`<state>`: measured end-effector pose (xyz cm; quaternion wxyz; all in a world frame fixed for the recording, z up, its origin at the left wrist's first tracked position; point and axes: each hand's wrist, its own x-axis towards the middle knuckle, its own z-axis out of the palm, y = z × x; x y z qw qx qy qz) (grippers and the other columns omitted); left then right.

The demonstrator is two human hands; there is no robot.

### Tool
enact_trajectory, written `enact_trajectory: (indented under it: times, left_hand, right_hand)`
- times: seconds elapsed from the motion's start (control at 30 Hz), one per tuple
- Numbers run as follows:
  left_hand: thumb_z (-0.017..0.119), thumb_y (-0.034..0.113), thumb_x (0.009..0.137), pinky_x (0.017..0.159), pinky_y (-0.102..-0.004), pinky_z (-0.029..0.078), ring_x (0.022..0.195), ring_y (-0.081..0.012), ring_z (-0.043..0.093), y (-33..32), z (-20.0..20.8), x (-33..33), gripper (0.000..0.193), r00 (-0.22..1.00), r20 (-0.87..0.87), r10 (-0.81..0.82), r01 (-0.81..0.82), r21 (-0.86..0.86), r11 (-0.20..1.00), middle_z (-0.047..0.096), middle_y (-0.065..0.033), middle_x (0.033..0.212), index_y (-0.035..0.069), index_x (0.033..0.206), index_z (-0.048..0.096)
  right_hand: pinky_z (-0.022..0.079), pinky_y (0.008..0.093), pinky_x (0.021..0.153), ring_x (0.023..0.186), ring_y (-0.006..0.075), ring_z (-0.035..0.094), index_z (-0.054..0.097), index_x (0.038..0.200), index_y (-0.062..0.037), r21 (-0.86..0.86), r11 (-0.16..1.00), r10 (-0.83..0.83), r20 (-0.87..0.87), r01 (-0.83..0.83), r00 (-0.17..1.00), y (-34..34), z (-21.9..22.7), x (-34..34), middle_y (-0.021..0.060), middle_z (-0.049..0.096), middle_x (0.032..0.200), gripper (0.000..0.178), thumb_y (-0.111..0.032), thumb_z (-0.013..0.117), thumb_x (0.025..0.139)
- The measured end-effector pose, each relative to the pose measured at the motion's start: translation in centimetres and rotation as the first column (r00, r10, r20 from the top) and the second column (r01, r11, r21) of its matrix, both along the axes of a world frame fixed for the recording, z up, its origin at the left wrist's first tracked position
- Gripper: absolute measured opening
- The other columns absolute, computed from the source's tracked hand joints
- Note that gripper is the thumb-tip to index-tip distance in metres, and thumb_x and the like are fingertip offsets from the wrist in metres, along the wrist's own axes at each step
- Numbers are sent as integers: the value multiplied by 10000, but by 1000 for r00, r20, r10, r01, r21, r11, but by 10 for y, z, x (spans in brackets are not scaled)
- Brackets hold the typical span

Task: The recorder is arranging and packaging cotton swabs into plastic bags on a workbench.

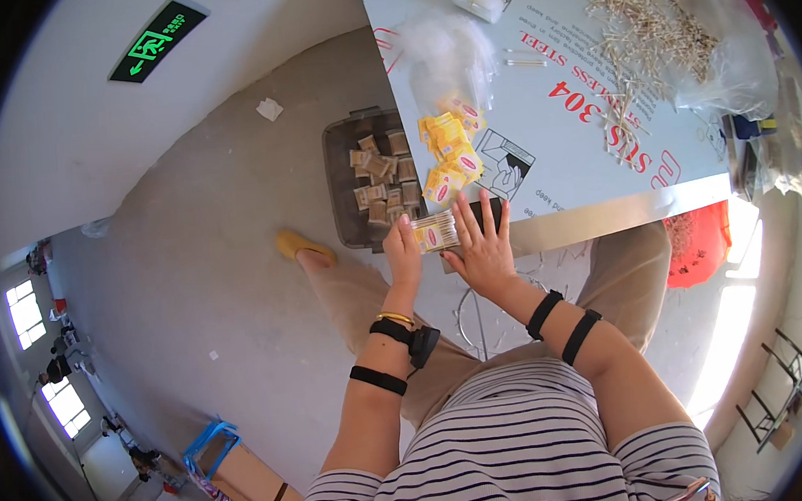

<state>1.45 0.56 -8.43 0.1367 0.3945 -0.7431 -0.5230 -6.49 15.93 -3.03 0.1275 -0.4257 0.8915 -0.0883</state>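
My left hand (402,253) holds one side of a small clear pack of cotton swabs (433,233) with a yellow card label, at the near left corner of the metal-topped table (591,198). Spread flat at the pack's other side is my right hand (487,253), its fingers apart and its thumb close to the pack; whether it presses on the pack I cannot tell. Beneath its fingers lies a black object (488,214), partly hidden. Just beyond the hands are several loose yellow cards (450,146) and a heap of clear plastic bags (444,50).
A grey bin (337,176) with several filled swab packs stands left of the table. Loose cotton swabs (658,28) are heaped at the far right on a clear plastic sheet. A white packet (478,2) lies at the back. Below right hangs a red bag (697,246).
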Motion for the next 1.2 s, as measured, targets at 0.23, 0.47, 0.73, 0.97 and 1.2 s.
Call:
enact_trajectory:
  times: [0.23,0.47,0.73,0.97,1.2]
  left_hand:
    - [460,450,1062,691,-329,464,746,-172,568,-12,-12,16,506,1000,-2,10,-9,351,936,649,-84,833,-6,908,615]
    - [519,527,1019,899,-340,499,1101,-140,616,29,12,19,498,874,-115,473,-252,724,642,634,-45,1208,76,1227,542]
    - [552,394,1042,581,-266,429,662,-95,550,0,3,24,382,942,-126,311,-245,372,895,589,42,742,77,858,659]
    - [520,385,1055,522,-327,382,559,-131,455,-1,-6,16,494,994,-103,38,-46,-76,996,502,-45,599,-30,797,591]
    - [418,408,1083,568,-364,403,588,-182,462,6,-10,12,549,996,-86,27,-32,-52,998,525,-97,627,-29,772,538]
  right_hand:
    - [89,614,1203,1516,394,140,311,1538,-14,-140,990,-4,93,17,996,4,12,-7,135,209,1643,803,-396,621,904]
    - [413,430,1050,1191,345,498,501,1403,-1,-386,808,-142,606,446,782,17,6,-9,156,476,1336,598,-4,633,820]
    - [374,454,1099,1224,330,488,491,1426,-12,-367,901,-115,314,232,942,-1,10,-15,157,493,1334,580,-32,621,861]
    - [123,529,1232,1526,364,162,271,1543,26,-81,985,153,-18,-153,988,13,6,-14,195,231,1628,856,-487,579,931]
    - [54,618,1209,1533,422,62,198,1559,56,9,996,86,-19,-86,996,-2,0,-2,208,135,1654,958,-570,549,925]
